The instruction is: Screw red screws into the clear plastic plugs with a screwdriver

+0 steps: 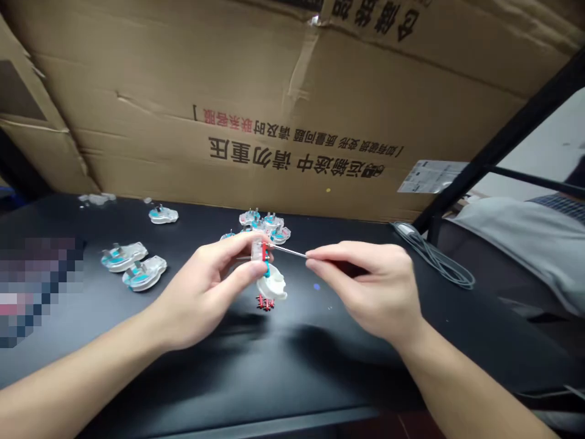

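Up close: fine two-handed work

Behind everything stands a wide brown corrugated carton (274, 110), its black and red Chinese print upside down and its top cut off by the frame. It rises behind a black table top (219, 390). On the right, a black metal bar (503, 140) runs diagonally, and a coiled grey cable (434, 259) lies near the table's edge. A pixelated blur (36, 286) hides whatever is at far left. Plug-shaped clear and teal plastic pieces (124, 256) lie in small groups beyond the hands.

Both forearms enter from the lower corners. The left hand (205, 289) grips a clear rectangular plastic housing (259, 253), upright above mid-table, its fingers partly hiding it. The right hand (365, 286) pinches a thin steel pin (287, 249) between thumb and forefinger. The pin lies nearly level, its tip pointing left and reaching the housing. Below hang a curved white plastic piece (272, 283) and a small red toothed part (265, 302); whether they are attached is hard to tell.
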Tool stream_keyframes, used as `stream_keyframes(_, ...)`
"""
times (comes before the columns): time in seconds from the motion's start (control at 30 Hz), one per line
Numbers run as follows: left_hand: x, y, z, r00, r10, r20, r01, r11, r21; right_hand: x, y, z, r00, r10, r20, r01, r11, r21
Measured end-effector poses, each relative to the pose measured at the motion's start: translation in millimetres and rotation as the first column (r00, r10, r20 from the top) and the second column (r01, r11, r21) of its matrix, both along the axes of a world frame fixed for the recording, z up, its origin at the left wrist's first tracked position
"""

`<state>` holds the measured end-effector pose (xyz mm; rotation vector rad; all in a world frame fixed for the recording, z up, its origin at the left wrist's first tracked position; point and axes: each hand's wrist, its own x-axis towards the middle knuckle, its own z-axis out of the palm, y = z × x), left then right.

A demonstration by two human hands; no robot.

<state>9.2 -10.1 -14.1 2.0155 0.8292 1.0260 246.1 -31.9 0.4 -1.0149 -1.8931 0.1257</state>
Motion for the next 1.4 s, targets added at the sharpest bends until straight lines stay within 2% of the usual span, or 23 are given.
stream_keyframes(0.07, -3, 0, 1.4, 0.997, 0.022, -0.080, -0.010, 0.989, 0.151, 1, 3, 3.9, 0.991, 0.119, -0.064, -0.133, 0.926, -0.353)
stream_keyframes(0.13, -4, 0, 2.3, 0.992, 0.014, -0.122, 0.012, 0.978, 0.208, 3, 5, 5.4, 0.985, 0.162, -0.060, -0.172, 0.887, -0.428)
stream_keyframes(0.2, -3, 0, 2.2, 0.996, -0.013, -0.092, 0.025, 0.992, 0.126, 6, 6, 4.2, 0.996, 0.086, 0.035, -0.079, 0.981, -0.177)
stream_keyframes(0.23, -2, 1, 1.9, 0.998, -0.029, -0.058, 0.032, 0.998, 0.053, 7, 5, 3.0, 0.994, 0.031, 0.106, -0.032, 0.999, 0.006)
stream_keyframes(0.3, 0, 1, 1.0, 0.998, -0.055, -0.008, 0.054, 0.996, -0.073, 8, 1, 0.6, 0.968, -0.062, 0.244, -0.014, 0.955, 0.297)
stream_keyframes(0.37, 0, 2, 0.7, 0.998, -0.069, -0.009, 0.068, 0.993, -0.097, 7, -2, -0.3, 0.956, -0.086, 0.279, -0.018, 0.937, 0.350)
stream_keyframes(0.43, -2, 2, 1.5, 0.996, -0.045, -0.076, 0.046, 0.999, 0.008, 5, -2, 0.1, 0.985, -0.015, 0.174, -0.011, 0.989, 0.145)
stream_keyframes(0.47, -3, 2, 2.3, 0.992, -0.024, -0.120, 0.035, 0.995, 0.094, 3, 0, 0.6, 0.997, 0.023, 0.078, -0.019, 0.998, -0.054)
stream_keyframes(0.53, -5, 2, 4.1, 0.982, 0.018, -0.190, 0.028, 0.971, 0.236, 1, 5, 1.1, 0.984, 0.178, -0.015, -0.170, 0.911, -0.375)
stream_keyframes(0.57, -5, 2, 4.8, 0.979, 0.022, -0.201, 0.031, 0.966, 0.255, 1, 7, 1.0, 0.980, 0.198, -0.032, -0.194, 0.890, -0.412)
stream_keyframes(0.6, -5, 2, 5.2, 0.982, 0.014, -0.191, 0.031, 0.973, 0.229, 2, 8, 0.6, 0.984, 0.176, -0.017, -0.171, 0.923, -0.346)
stream_keyframes(0.67, -3, 3, 5.1, 0.991, -0.027, -0.133, 0.039, 0.995, 0.089, 4, 9, -0.7, 0.991, 0.080, 0.106, -0.079, 0.997, -0.014)
stream_keyframes(0.73, -2, 3, 4.0, 0.994, -0.065, -0.086, 0.062, 0.998, -0.034, 5, 6, -2.0, 0.967, -0.020, 0.252, -0.060, 0.950, 0.307)
stream_keyframes(0.8, -2, 3, 3.0, 0.994, -0.066, -0.093, 0.064, 0.998, -0.026, 4, 2, -2.7, 0.957, -0.048, 0.285, -0.065, 0.925, 0.375)
stream_keyframes(0.87, -4, 4, 3.1, 0.989, -0.026, -0.148, 0.041, 0.994, 0.104, 1, 2, -2.6, 0.991, 0.028, 0.133, -0.045, 0.991, 0.128)
stream_keyframes(0.9, -5, 4, 3.7, 0.984, 0.000, -0.178, 0.033, 0.983, 0.179, 0, 2, -2.2, 0.995, 0.098, 0.033, -0.093, 0.989, -0.118)
stream_keyframes(0.93, -6, 4, 4.5, 0.979, 0.019, -0.202, 0.030, 0.972, 0.234, -1, 3, -1.6, 0.983, 0.180, -0.042, -0.184, 0.925, -0.332)
stream_keyframes(0.97, -6, 4, 5.4, 0.977, 0.028, -0.212, 0.028, 0.965, 0.259, -1, 4, -0.8, 0.974, 0.194, -0.118, -0.226, 0.868, -0.442)
stream_keyframes(1.03, -6, 5, 7.0, 0.982, 0.013, -0.186, 0.025, 0.979, 0.202, 1, 6, 1.2, 0.961, 0.188, -0.204, -0.267, 0.827, -0.495)
stream_keyframes(1.17, -4, 5, 6.0, 0.999, -0.036, -0.012, 0.036, 0.998, -0.055, 7, 5, 4.7, 0.965, 0.166, -0.205, -0.222, 0.931, -0.291)
stream_keyframes(1.27, -4, 6, 1.3, 0.993, -0.079, 0.084, 0.092, 0.983, -0.162, 10, 5, 4.7, 0.981, 0.132, -0.144, -0.137, 0.990, -0.025)
stream_keyframes(1.33, -5, 5, -1.6, 0.989, -0.091, 0.119, 0.113, 0.975, -0.194, 12, 6, 3.4, 0.994, 0.102, -0.033, -0.094, 0.977, 0.190)
stream_keyframes(1.4, -5, 4, -2.5, 0.987, -0.099, 0.129, 0.123, 0.974, -0.191, 13, 6, 1.9, 0.988, 0.056, 0.141, -0.106, 0.921, 0.376)
